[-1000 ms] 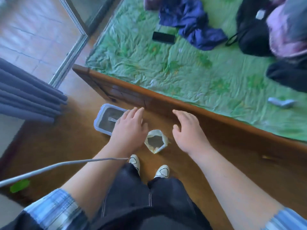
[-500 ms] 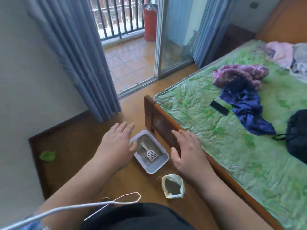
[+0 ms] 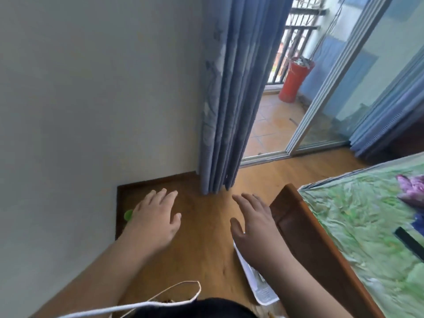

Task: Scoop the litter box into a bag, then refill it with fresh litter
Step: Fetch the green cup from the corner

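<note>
Head view: left hand (image 3: 156,220), right hand (image 3: 252,228), grips spread, empty. Litter box (image 3: 252,285) at five o'clock, under forearm; barely watched, likely knocked.

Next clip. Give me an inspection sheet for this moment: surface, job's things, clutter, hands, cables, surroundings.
Surface: wooden floor.
Job's things: litter box on the floor beside the bed frame, mostly hidden by the right forearm; scoop lying in it; bag not seen.
Clutter: small green thing on the floor by the wall, partly behind the left hand.
Hands: left hand and right hand both open, fingers straight, holding nothing.
Cables: white cord looping across the bottom of the view.
Surroundings: blue curtain, glass sliding door, red bucket on the balcony, bed with green sheet.
</note>
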Demonstrator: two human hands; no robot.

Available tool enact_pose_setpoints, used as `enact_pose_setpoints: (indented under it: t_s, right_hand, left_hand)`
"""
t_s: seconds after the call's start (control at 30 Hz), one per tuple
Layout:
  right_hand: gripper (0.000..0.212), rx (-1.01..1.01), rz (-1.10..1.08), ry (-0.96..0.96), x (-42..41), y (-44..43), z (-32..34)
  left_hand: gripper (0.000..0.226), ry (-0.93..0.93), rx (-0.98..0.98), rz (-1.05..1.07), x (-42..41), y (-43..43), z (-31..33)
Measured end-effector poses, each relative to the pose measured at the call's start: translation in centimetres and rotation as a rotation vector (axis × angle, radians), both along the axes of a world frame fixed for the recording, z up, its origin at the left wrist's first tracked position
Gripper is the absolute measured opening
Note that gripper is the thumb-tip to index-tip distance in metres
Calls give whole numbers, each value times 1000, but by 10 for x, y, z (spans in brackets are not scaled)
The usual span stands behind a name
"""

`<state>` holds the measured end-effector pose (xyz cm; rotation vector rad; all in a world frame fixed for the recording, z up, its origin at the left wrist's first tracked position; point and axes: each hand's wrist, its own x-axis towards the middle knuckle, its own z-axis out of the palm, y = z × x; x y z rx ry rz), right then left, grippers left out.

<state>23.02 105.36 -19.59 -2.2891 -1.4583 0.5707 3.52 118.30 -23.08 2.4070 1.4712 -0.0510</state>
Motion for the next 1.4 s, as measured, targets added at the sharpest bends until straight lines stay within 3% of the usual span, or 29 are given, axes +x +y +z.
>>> enact_pose_setpoints:
  t_s: [0.3, 0.67, 0.87, 1.07, 1.23, 1.4]
  right_hand:
    - [56, -40, 188, 21, -79, 159, -6]
    - [56, -147, 399, 36, -84, 347, -77]
    - [59, -303, 696, 31, -88, 487, -139]
    - [57, -445, 754, 51, -125, 599, -287]
    - [44, -592, 671, 122, -173, 635, -487]
    - [55, -614, 605, 186, -199, 637, -694]
  left_hand:
    - [60, 0, -31, 186, -100, 131, -14]
    - [59, 34, -120, 385, -129, 250, -62]
    - [56, 91, -222, 517, -123, 342, -128]
    - [52, 36, -345, 636, -133, 429, -264]
    - [54, -14, -469, 794, -154, 474, -457]
    - [61, -109, -586, 833, -172, 489, -660]
